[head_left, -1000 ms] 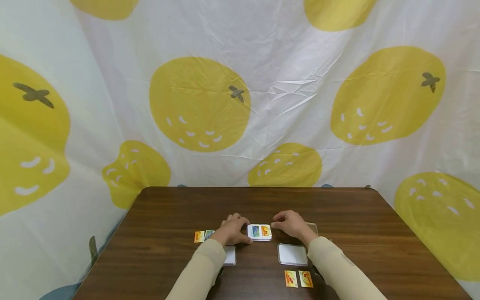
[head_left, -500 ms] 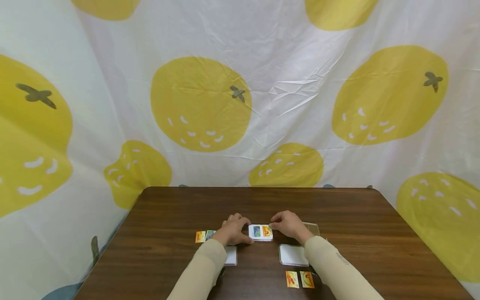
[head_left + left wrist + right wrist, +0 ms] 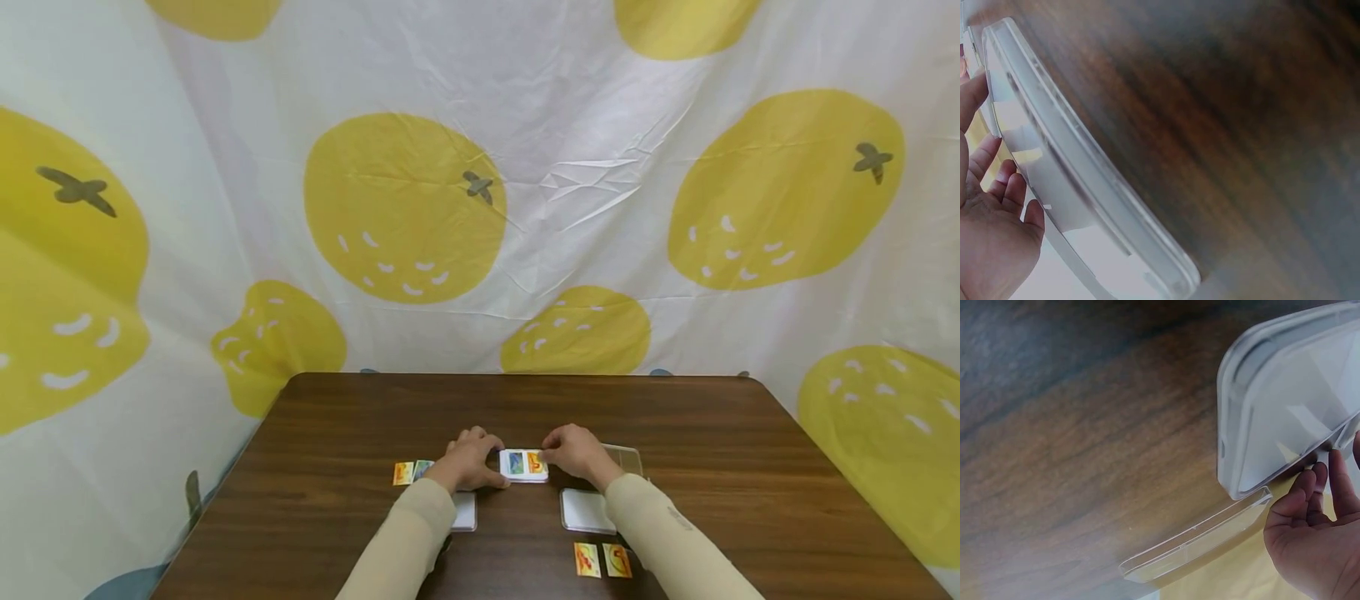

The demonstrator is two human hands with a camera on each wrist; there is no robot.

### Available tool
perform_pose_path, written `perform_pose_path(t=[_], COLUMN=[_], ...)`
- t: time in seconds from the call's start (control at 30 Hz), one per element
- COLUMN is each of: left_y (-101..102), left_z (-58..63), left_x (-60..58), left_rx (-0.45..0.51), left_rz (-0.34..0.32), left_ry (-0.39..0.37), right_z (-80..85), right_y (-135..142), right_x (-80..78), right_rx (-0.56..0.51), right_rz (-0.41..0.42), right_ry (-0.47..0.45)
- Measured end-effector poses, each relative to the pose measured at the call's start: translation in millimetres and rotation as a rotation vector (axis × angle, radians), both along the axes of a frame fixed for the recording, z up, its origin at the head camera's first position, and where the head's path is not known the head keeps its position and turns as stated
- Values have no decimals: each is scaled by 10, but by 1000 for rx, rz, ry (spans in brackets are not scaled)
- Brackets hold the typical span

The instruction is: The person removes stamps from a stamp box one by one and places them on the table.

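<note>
In the head view, a white rectangular case [image 3: 525, 478] lies between my hands, with a blue-green picture card [image 3: 516, 462] and an orange picture card [image 3: 535, 460] side by side on top. My left hand [image 3: 468, 462] holds the case's left end, thumb at the near corner and index finger at the far one. From the other side, my right hand [image 3: 576, 452] pinches at the right edge of the orange card, its fingertips overlapping it. In the wrist views, the left hand [image 3: 997, 231] and right hand [image 3: 1319, 534] appear behind nearer clear-edged boxes, which hide the contact.
White boxes with clear rims stand nearer, one at left [image 3: 465, 512] and one at right [image 3: 587, 511]. A clear lid [image 3: 628, 458] lies beyond the right wrist. Orange cards [image 3: 587, 559] lie at front right; another orange card [image 3: 403, 473] and a green-blue card [image 3: 422, 469] lie left.
My right fingertips have shifted slightly left, from beside the case onto the edge of the orange card. The left hand keeps its place at the case.
</note>
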State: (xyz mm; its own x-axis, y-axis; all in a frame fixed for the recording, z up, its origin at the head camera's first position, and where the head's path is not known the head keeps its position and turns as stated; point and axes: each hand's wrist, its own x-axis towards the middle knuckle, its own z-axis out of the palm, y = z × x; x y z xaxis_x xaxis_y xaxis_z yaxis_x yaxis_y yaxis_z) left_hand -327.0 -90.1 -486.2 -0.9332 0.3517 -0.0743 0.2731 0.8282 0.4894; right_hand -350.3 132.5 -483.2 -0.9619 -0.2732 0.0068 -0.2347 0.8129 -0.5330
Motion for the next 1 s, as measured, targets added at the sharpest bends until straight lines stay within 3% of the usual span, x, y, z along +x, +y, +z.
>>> perform_pose_path(t=[0.67,1.0], left_y=[-1,-5], left_z=[-3,-6], left_x=[-3,-3], left_rx=[-4,-2], left_rz=[0,-2], left_ry=[-4,-4], right_z=[-47,-42], right_y=[-13,-19], right_x=[0,3], right_rx=[21,-17], right_rz=[-2,-41], right_ry=[56,24])
